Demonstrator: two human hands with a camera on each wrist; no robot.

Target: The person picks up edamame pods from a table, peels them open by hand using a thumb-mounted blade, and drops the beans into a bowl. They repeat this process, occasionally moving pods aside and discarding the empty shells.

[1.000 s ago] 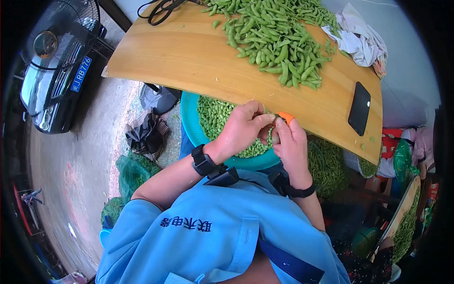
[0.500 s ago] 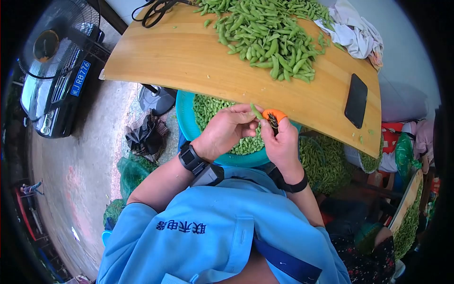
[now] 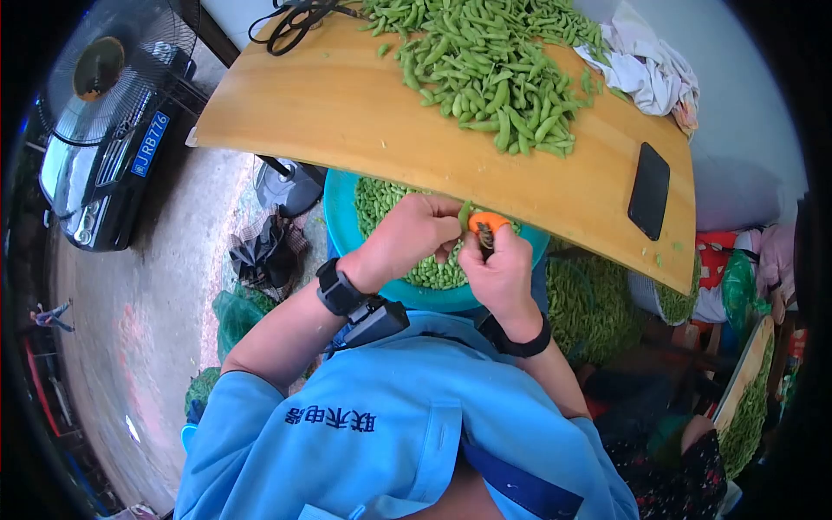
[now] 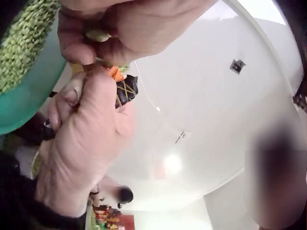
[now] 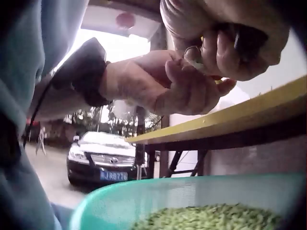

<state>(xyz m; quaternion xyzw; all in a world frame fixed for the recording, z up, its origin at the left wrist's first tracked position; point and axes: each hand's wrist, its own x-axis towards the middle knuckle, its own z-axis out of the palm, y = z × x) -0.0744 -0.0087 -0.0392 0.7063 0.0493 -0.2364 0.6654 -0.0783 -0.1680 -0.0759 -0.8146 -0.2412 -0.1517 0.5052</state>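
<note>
Over the green basin, the left hand (image 3: 403, 238) pinches a green pod (image 3: 465, 215) between thumb and fingers. Close on its right, the right hand (image 3: 503, 276) curls round an orange piece (image 3: 488, 220) with a dark part inside. In the left wrist view, that hand (image 4: 88, 134) has the orange piece (image 4: 116, 73) and a black part bound with thin bands (image 4: 127, 91) at its thumb, while a pale bean (image 4: 98, 35) shows under the left hand (image 4: 148, 24). The right wrist view has both sets of fingertips meeting, the left hand (image 5: 168, 84) below the right hand (image 5: 230, 43).
A heap of pods (image 3: 494, 69), a black phone (image 3: 649, 191), a white cloth (image 3: 646, 65) and a cable (image 3: 295, 22) lie on the wooden table (image 3: 347, 104). Its front edge runs just beyond the hands. Shelled beans fill the basin (image 3: 342, 208) below. A fan (image 3: 100, 69) stands left.
Both hands have moved left in the head view. A pod that was not plainly visible a second ago stands between the left fingertips, now more upright than half a second ago.
</note>
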